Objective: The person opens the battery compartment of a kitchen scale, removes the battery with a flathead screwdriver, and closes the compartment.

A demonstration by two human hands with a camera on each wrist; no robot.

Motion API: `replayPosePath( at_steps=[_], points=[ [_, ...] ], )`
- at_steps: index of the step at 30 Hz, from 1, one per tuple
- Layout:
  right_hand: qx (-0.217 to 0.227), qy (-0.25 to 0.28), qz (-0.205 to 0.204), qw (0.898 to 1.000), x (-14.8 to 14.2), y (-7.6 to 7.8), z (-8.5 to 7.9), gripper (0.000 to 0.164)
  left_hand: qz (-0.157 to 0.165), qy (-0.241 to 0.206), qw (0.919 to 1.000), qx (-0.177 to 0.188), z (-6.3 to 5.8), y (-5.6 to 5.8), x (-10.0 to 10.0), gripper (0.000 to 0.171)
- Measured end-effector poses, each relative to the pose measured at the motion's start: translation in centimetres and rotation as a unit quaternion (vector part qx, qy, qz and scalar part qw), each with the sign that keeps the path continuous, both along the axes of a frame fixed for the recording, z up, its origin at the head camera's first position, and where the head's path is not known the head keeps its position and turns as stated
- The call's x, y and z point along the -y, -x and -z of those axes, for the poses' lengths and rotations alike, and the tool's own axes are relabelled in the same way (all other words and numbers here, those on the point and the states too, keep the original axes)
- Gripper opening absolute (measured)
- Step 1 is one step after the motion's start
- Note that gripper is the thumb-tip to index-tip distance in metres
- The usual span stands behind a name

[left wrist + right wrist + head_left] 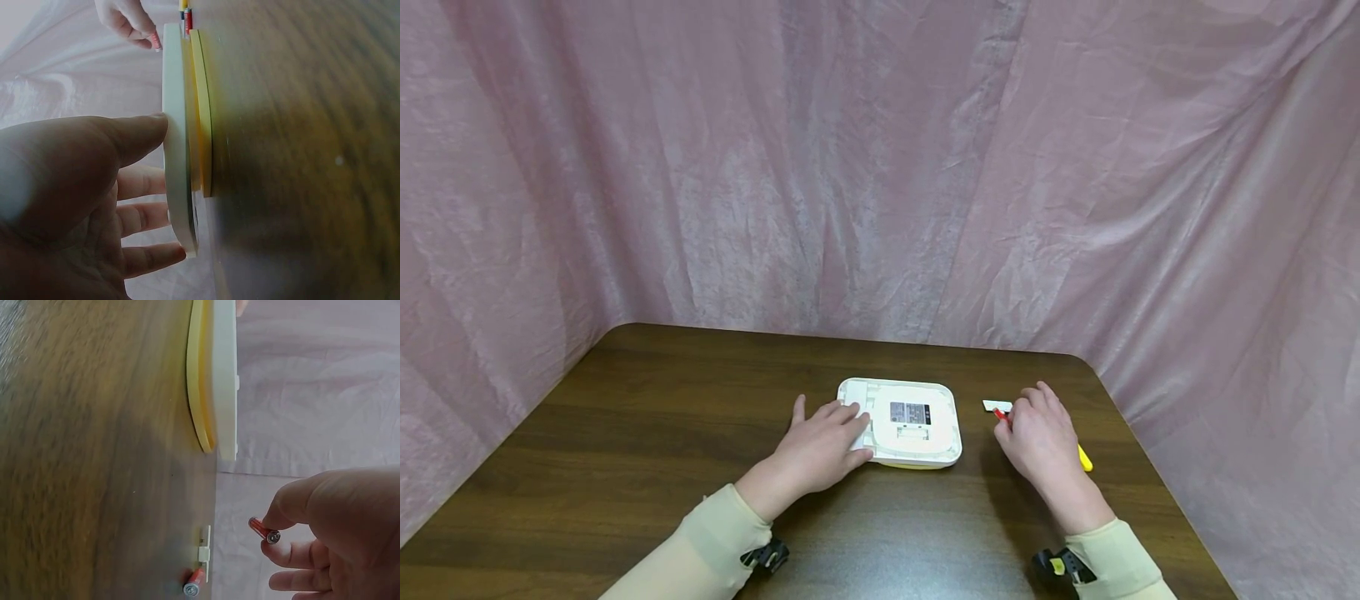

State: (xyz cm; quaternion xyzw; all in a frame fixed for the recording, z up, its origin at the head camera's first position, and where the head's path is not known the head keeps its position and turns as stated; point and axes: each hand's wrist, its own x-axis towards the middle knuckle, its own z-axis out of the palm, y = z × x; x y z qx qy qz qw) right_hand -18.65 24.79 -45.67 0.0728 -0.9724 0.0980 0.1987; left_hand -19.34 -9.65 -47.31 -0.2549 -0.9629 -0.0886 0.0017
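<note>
Wore long, light clothing: a pale cream left sleeve (677,557) and a matching right sleeve (1123,562), ending in close, faintly greenish cuffs (726,523). Had a compact black left wrist device (765,556) at the inner edge of one cuff, and a black right wrist device (1078,567) at the other (showed a small yellow patch (1057,566), too).

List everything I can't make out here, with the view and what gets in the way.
Head: print on the label of the white device, too small to read.
Head: one end of the yellow object, hidden by the right hand.
Right wrist: markings on the pinched battery, too small and blurred.
Right wrist: most of the left hand, cut off by the top edge.
</note>
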Motion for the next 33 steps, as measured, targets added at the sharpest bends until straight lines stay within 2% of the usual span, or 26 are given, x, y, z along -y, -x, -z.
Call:
replayPosePath(
  at_steps=[14,21,33],
  points=[
    [-0.004,-0.053,-0.005,0.999,0.3,0.2,1.0,0.020,0.002,0.001,1.0000,-0.001,-0.2,-0.1,0.1,0.058],
    [0.022,-0.073,0.003,0.997,0.1,0.3,1.7,0.017,0.004,0.003,1.0000,0.000,-0.2,0.0,0.1,0.058],
    [0.055,-0.082,0.002,0.995,-0.1,0.4,1.9,0.026,0.002,0.003,1.0000,0.001,-0.2,0.0,0.1,0.060]
  ],
)
